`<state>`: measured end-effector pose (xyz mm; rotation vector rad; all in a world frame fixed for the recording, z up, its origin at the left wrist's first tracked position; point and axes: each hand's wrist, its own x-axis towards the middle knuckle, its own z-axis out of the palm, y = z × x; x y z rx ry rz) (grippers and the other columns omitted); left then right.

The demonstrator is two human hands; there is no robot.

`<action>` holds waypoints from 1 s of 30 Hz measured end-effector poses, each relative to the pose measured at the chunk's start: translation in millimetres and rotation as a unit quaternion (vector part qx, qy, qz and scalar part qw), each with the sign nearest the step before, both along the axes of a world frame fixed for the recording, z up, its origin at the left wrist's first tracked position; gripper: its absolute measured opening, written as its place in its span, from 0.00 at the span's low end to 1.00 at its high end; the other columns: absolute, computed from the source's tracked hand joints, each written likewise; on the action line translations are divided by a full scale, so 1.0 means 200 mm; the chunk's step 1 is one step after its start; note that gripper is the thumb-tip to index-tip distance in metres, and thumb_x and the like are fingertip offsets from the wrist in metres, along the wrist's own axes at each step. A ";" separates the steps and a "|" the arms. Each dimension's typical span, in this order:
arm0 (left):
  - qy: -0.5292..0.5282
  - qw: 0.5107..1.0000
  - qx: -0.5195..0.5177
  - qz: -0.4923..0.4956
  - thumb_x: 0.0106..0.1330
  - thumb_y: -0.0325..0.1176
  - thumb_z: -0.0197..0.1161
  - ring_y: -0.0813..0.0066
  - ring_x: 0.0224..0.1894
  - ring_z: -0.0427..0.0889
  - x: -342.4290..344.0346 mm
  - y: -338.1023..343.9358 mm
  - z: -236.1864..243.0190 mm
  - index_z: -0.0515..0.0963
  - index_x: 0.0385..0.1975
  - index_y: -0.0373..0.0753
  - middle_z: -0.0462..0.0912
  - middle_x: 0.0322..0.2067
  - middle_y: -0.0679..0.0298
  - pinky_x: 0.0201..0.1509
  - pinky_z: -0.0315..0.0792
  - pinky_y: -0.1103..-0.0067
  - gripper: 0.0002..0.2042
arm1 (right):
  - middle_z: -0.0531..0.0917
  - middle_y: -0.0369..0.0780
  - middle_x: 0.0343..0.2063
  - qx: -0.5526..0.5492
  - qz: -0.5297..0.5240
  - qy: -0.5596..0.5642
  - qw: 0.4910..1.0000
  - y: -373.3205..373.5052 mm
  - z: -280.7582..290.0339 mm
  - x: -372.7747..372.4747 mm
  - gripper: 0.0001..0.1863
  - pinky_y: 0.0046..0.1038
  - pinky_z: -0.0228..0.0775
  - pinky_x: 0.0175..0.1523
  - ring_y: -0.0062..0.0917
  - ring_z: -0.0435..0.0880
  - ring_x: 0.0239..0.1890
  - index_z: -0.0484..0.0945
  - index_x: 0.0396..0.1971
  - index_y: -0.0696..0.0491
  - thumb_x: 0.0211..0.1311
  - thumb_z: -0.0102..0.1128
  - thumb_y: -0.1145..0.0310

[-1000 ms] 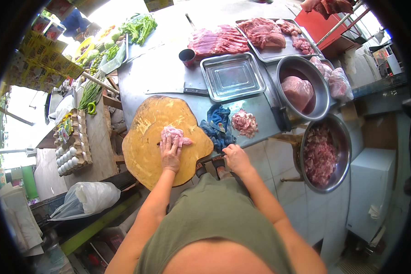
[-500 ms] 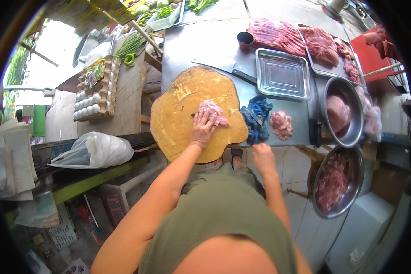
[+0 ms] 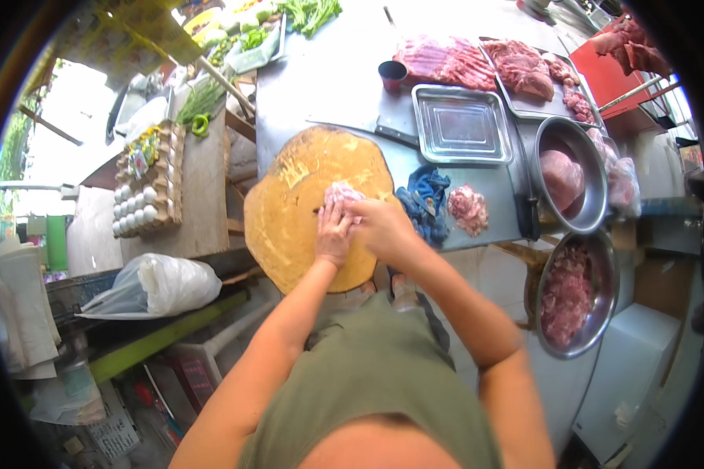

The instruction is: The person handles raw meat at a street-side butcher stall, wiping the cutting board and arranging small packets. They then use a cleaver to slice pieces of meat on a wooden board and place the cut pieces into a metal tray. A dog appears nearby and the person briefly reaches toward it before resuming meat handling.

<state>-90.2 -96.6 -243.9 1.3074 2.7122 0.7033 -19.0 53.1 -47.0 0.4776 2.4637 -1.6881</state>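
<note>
My left hand (image 3: pixel 334 238) rests with outstretched fingers on a pale pink piece of meat (image 3: pixel 345 191) on the round wooden chopping block (image 3: pixel 285 227). My right hand (image 3: pixel 380 228) is slightly blurred and curled at that meat, its fingertips beside my left fingers; what they pinch is unclear. Just right of the block lie a crumpled blue cloth (image 3: pixel 424 205) and a pile of cut meat (image 3: pixel 468 209). A knife (image 3: pixel 395 133) lies behind the block, alongside an empty steel tray (image 3: pixel 461 123).
Steel bowls hold a large meat piece (image 3: pixel 562 178) and chopped meat (image 3: pixel 567 297) at the right. Meat slabs (image 3: pixel 446 61) and a dark cup (image 3: pixel 393 74) lie at the back. Left are an egg carton (image 3: pixel 149 180), vegetables (image 3: pixel 305 16) and a plastic bag (image 3: pixel 164 285).
My right hand has moved up and left from the table's front edge onto the meat on the block. My left hand stays on the meat. The view has shifted as my head moved.
</note>
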 end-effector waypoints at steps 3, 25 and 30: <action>0.054 0.998 -0.009 -0.040 0.67 0.41 0.57 0.56 0.71 0.58 0.01 -0.01 0.00 0.73 0.61 0.48 0.64 0.67 0.56 0.74 0.49 0.59 0.22 | 0.82 0.54 0.38 -0.132 0.148 0.213 0.957 -0.29 0.69 -0.18 0.21 0.34 0.75 0.48 0.43 0.83 0.41 0.78 0.48 0.61 0.51 0.58 0.80; -0.004 1.000 -0.006 0.007 0.68 0.40 0.56 0.56 0.72 0.57 -0.01 -0.03 -0.02 0.69 0.65 0.48 0.64 0.68 0.56 0.74 0.50 0.61 0.24 | 0.83 0.52 0.41 0.125 0.470 0.402 0.776 -0.40 1.59 -0.16 0.21 0.37 0.75 0.47 0.42 0.84 0.42 0.77 0.48 0.62 0.50 0.57 0.80; -0.012 1.000 -0.016 -0.001 0.66 0.39 0.59 0.54 0.71 0.58 0.01 -0.04 -0.01 0.72 0.62 0.46 0.66 0.66 0.54 0.72 0.53 0.59 0.23 | 0.82 0.52 0.42 0.112 0.306 0.435 0.840 -0.12 1.51 -0.21 0.22 0.37 0.74 0.47 0.43 0.84 0.41 0.75 0.52 0.62 0.53 0.53 0.82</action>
